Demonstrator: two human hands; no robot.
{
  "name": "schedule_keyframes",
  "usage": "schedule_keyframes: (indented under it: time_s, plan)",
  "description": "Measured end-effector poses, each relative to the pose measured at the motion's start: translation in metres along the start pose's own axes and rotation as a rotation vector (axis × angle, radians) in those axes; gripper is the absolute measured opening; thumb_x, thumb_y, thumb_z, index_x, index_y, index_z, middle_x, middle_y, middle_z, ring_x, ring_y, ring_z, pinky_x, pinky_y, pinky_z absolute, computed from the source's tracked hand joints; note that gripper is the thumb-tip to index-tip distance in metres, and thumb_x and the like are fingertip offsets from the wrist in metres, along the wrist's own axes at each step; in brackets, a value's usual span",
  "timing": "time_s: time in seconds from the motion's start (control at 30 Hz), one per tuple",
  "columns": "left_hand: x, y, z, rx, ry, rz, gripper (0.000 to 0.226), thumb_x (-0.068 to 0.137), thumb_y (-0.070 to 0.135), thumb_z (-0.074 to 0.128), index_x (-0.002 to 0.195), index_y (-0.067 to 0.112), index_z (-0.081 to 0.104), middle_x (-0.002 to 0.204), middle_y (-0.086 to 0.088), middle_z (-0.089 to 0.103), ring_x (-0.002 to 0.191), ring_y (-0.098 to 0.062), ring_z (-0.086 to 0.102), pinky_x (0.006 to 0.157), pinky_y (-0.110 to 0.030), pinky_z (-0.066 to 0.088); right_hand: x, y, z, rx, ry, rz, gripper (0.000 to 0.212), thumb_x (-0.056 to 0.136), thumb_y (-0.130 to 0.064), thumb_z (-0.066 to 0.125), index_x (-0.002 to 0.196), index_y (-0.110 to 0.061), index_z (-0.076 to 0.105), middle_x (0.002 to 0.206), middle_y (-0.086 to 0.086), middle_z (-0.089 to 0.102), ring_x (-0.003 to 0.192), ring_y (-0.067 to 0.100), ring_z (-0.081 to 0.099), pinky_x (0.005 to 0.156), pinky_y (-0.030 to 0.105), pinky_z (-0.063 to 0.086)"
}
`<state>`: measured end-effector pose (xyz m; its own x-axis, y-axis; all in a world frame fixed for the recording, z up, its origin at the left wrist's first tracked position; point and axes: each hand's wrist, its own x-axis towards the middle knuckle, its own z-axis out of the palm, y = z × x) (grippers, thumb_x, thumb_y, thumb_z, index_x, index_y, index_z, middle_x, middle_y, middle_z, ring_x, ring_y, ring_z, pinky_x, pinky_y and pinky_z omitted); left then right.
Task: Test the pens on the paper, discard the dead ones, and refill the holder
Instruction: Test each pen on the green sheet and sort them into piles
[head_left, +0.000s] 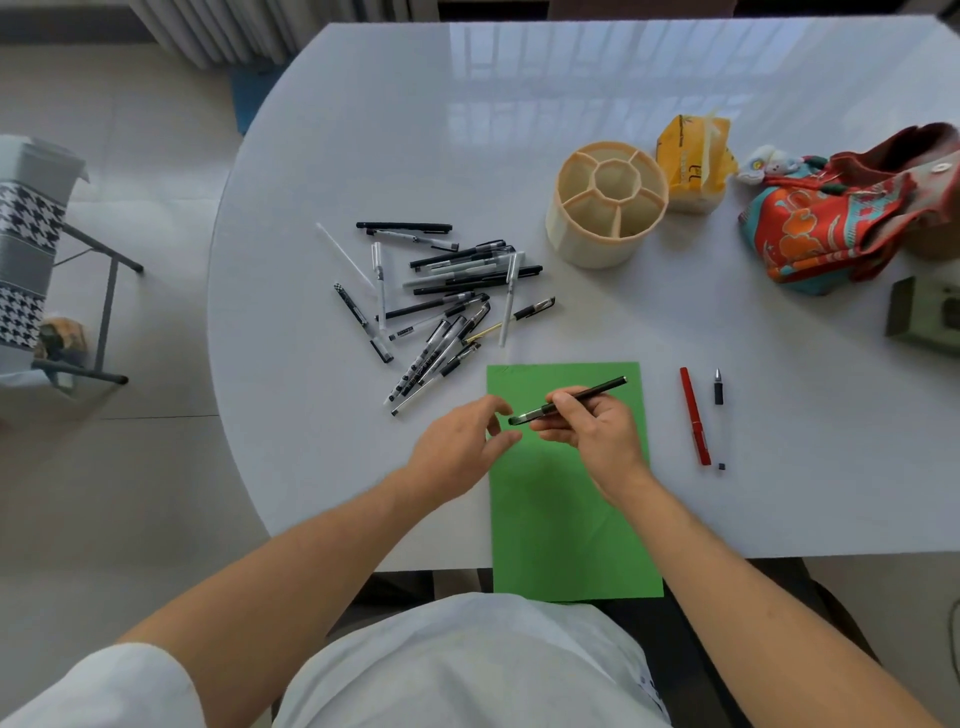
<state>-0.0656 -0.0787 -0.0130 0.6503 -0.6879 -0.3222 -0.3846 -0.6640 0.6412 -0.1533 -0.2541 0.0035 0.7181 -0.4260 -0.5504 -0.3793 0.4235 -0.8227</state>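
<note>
Left of centre on the white worktop (322, 156) lies a pile of pens (441, 291). The left hand (457, 447) is relaxed, holding nothing. The right hand (592, 426) grips a black pen (571, 397) over green paper (566, 519). Upper right stands the holder (605, 205).

I see the paper (566, 499) nearest me on the table (363, 130), its near edge overhanging. The pile of pens (441, 296) lies behind and left of it, the holder (605, 205) behind and right. Two loose pens (695, 415) lie just right of the paper, my hands above it.
</note>
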Motion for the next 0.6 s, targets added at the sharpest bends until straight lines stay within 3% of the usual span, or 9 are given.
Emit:
schedule_keyframes:
  time_s: [0.13,0.3,0.43,0.6]
  plan:
    - [0.008,0.009,-0.003,0.085,-0.01,0.124,0.028,0.1,0.04,0.053,0.115,0.022,0.067,0.094,0.002,0.07,0.086,-0.021,0.063,0.067,-0.031,0.042,-0.001,0.003,0.005,-0.09,-0.05,0.005,0.009,0.099,-0.008,0.061,0.098,0.0,0.067,0.082,0.015,0.076,0.072,0.024,0.075,0.066,0.03,0.062]
    - [0.015,0.013,-0.008,0.222,0.041,0.066,0.028,0.102,0.038,0.048,0.101,0.019,0.069,0.086,-0.001,0.068,0.08,-0.025,0.062,0.065,-0.037,0.046,0.006,0.005,0.008,-0.225,0.116,-0.074,0.009,0.097,-0.012,0.067,0.09,-0.008,0.07,0.07,0.003,0.071,0.059,0.016,0.069,0.06,0.029,0.059]
    - [0.023,0.019,-0.011,0.318,0.091,0.076,0.031,0.102,0.041,0.044,0.098,0.021,0.068,0.086,0.0,0.067,0.079,-0.023,0.062,0.064,-0.038,0.048,0.011,0.007,0.02,-0.13,0.248,-0.051,0.014,0.098,-0.015,0.066,0.085,-0.01,0.069,0.064,0.001,0.071,0.054,0.015,0.066,0.056,0.027,0.058]
    - [0.032,0.02,-0.013,0.477,0.125,0.084,0.034,0.103,0.043,0.041,0.097,0.024,0.068,0.084,0.004,0.067,0.078,-0.019,0.062,0.058,-0.034,0.048,0.017,0.01,0.035,-0.028,0.368,-0.024,0.023,0.099,-0.013,0.063,0.078,-0.007,0.065,0.061,0.004,0.069,0.055,0.017,0.068,0.066,0.035,0.062]
